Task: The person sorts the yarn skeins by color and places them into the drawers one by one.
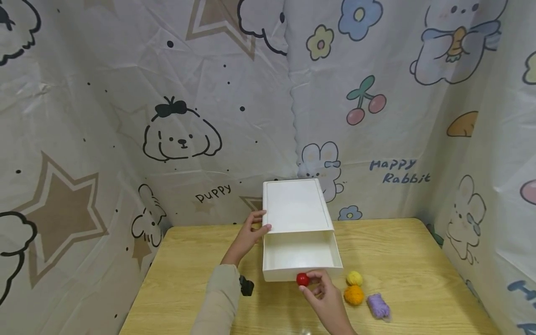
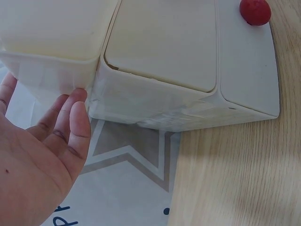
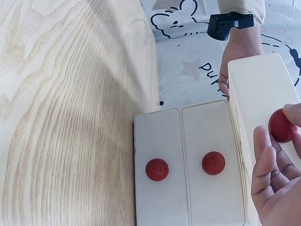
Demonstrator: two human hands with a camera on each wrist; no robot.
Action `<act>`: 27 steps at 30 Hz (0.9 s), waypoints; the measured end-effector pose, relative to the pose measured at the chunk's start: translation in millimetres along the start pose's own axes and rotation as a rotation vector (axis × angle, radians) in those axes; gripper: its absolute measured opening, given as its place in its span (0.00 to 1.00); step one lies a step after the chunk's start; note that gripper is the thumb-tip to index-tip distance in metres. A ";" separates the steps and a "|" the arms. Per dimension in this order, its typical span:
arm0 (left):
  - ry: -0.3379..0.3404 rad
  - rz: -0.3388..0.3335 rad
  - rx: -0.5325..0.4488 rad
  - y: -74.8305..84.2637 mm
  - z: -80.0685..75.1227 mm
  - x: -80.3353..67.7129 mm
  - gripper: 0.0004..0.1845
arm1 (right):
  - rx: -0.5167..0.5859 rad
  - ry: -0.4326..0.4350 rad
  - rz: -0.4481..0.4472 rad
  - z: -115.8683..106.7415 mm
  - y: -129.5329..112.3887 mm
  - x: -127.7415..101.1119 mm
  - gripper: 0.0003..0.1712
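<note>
A small white drawer unit (image 1: 295, 204) stands at the back of the table, its top drawer (image 1: 284, 275) pulled out toward me. Nothing shows on the visible part of that drawer's floor. My right hand (image 1: 325, 300) pinches the red round knob (image 3: 281, 126) on the drawer front between thumb and fingers. Along the unit's left side, my left hand (image 1: 250, 232) rests with its thumb near the top edge. In the left wrist view its fingers (image 2: 79, 125) lie loosely against the white side wall. Two lower drawers (image 3: 162, 136) are closed, each with a red knob (image 3: 213, 163).
Right of the unit lie a yellow fuzzy ball (image 1: 354, 278), an orange fuzzy ball (image 1: 353, 295) and a purple bundle (image 1: 378, 306). A printed cloth (image 1: 259, 116) hangs behind the wooden table (image 1: 176, 279). A black device (image 3: 230, 24) is on the left wrist.
</note>
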State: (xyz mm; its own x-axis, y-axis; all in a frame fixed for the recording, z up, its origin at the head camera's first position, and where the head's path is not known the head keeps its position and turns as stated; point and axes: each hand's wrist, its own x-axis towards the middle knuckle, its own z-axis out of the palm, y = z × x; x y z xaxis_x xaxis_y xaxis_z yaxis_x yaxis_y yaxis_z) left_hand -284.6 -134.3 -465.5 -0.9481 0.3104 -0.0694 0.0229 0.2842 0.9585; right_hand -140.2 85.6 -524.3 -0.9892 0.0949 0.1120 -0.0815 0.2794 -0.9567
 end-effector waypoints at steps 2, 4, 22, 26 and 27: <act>-0.003 0.002 -0.001 0.2 0.2 0.4 0.30 | 0.012 0.004 -0.013 -0.6 0.5 -1.1 0.17; -0.005 0.001 -0.001 0.5 0.4 0.3 0.30 | 0.025 0.006 -0.019 -1.0 1.1 -2.1 0.17; 0.047 0.012 0.007 -32.6 3.6 19.8 0.30 | -0.033 0.028 0.014 -20.6 5.5 -7.4 0.20; 0.047 0.010 0.005 -32.9 3.6 19.7 0.30 | -0.058 0.058 -0.006 -28.9 7.3 -9.2 0.20; 0.047 0.009 0.003 -32.9 3.6 19.7 0.30 | -0.066 0.067 -0.020 -30.7 8.2 -9.7 0.20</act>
State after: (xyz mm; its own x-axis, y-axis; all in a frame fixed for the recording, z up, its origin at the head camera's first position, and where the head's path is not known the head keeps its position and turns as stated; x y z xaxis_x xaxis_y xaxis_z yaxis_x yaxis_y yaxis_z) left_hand -302.9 -134.2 -499.4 -0.9617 0.2700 -0.0472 0.0329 0.2844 0.9581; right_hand -127.6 116.2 -524.9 -0.9768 0.1521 0.1509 -0.0909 0.3437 -0.9347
